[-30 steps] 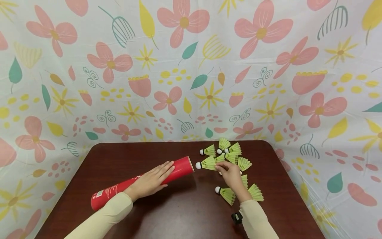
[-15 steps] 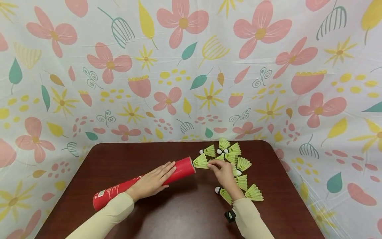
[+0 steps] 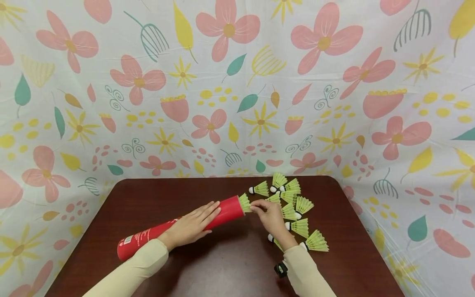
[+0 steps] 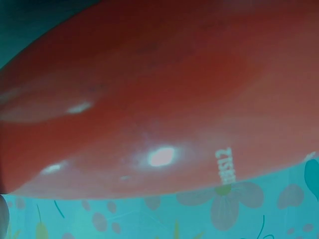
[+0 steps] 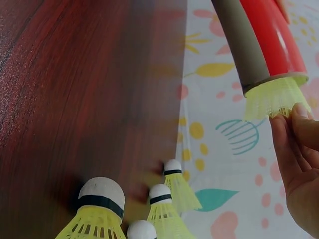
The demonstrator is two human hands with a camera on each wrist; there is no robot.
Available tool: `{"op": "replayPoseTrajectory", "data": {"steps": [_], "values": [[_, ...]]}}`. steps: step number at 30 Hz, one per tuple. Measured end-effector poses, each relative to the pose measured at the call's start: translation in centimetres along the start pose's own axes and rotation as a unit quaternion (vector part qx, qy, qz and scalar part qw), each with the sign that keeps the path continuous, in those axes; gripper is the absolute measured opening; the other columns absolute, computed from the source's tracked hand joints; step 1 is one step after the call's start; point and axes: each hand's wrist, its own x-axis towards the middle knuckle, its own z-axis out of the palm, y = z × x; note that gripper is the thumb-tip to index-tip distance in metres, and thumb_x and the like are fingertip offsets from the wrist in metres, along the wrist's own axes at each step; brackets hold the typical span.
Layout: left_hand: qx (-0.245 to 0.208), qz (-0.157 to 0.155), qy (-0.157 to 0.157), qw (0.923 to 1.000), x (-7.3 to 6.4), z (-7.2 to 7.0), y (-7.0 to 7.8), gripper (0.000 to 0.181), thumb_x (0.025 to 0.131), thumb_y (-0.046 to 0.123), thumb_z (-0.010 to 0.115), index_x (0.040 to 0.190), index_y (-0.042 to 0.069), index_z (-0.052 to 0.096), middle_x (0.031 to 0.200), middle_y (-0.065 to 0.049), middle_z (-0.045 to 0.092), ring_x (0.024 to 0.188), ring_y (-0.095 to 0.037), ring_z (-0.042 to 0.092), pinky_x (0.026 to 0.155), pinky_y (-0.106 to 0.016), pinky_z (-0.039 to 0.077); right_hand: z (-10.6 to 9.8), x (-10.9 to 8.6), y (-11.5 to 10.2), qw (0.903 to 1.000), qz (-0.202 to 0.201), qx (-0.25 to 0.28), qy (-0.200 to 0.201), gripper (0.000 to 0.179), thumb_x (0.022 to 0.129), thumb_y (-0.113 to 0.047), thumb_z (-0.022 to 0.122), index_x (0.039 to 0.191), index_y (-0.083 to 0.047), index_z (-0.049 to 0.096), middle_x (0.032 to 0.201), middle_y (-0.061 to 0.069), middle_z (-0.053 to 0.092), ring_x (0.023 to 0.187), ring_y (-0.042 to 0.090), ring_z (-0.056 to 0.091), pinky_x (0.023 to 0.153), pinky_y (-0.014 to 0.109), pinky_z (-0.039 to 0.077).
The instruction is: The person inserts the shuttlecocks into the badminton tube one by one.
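Observation:
A red shuttlecock tube (image 3: pixel 227 210) slants across the left half of the table, its mouth end to the right. My left hand (image 3: pixel 190 227) grips it from above, fingers over the top and thumb on the near side. The tube (image 4: pixel 164 109) fills most of the left wrist view, where the fingers barely show. At the mouth, a yellow shuttlecock (image 3: pixel 243 203) sits mostly inside, with only its skirt showing and its head hidden. My right hand (image 3: pixel 272 217) pinches the skirt edge (image 5: pixel 276 99) between thumb and fingertips.
Several yellow shuttlecocks (image 3: pixel 299 227) with white heads lie loosely on the right part of the dark wooden table (image 3: pixel 215 264). Some overlap near the far edge. A flowered cloth (image 3: pixel 237 136) hangs behind the table. A small black device (image 3: pixel 281 270) is at the right wrist.
The right hand has moved left with the shuttlecock, whose head has gone into the tube's mouth, followed by much of the skirt. The tube has shifted slightly right; the left hand keeps its hold.

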Motion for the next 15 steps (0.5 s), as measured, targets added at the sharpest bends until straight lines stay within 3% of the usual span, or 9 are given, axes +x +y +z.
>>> {"op": "replayPoseTrajectory", "data": {"steps": [9, 15], "values": [[0.008, 0.002, 0.005, 1.0, -0.1, 0.1, 0.0, 0.098, 0.081, 0.033, 0.077, 0.154, 0.008, 0.016, 0.16, -0.011, 0.015, 0.144, -0.026, 0.021, 0.111, -0.038, 0.032, 0.8, -0.1, -0.1, 0.9999, -0.008, -0.011, -0.002, 0.007, 0.08, -0.005, 0.075, 0.085, -0.01, 0.077, 0.08, -0.002, 0.073, 0.07, 0.012, 0.066, 0.061, 0.024, 0.053], [0.004, 0.003, 0.011, 0.9999, 0.0, 0.2, 0.0, 0.098, 0.081, 0.033, 0.077, 0.154, 0.009, 0.017, 0.159, -0.011, 0.017, 0.144, -0.026, 0.022, 0.111, -0.039, 0.033, 1.4, -0.3, 0.2, 0.9997, -0.018, -0.017, -0.004, 0.01, 0.078, -0.005, 0.076, 0.086, -0.01, 0.078, 0.078, -0.005, 0.071, 0.068, 0.012, 0.065, 0.067, 0.029, 0.054]]}}
